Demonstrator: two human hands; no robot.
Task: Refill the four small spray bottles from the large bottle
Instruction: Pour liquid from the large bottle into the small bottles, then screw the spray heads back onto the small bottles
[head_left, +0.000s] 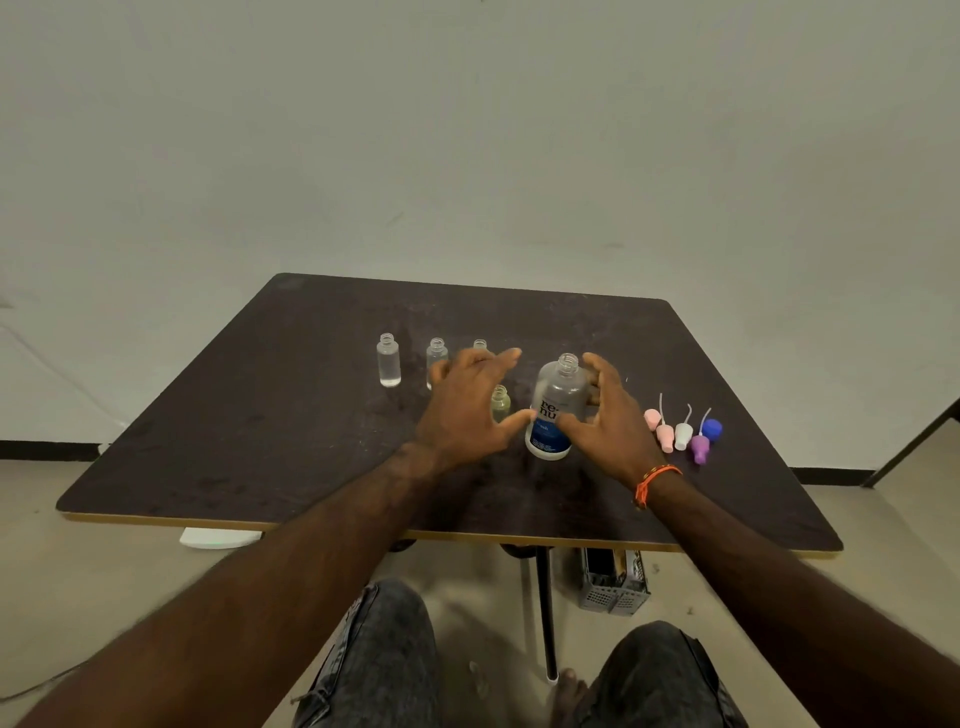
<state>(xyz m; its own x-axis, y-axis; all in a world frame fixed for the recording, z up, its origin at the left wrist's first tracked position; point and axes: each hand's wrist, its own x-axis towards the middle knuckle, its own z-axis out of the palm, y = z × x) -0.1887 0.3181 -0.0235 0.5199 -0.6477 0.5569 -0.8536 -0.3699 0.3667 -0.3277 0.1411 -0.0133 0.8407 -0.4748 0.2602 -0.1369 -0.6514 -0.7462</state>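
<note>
The large bottle (555, 408) stood uncapped and upright near the middle of the dark table (260, 415). The right hand (608, 415) flanked it at 3 o'clock and the left hand (467, 410) at 9 o'clock, both with fingers spread, grasping nothing. Four small spray bottles (388, 360) stood open around 10 o'clock, two partly hidden behind the left hand. Five pump heads (681, 434) lay in a cluster at 3 o'clock, beyond the right hand
</note>
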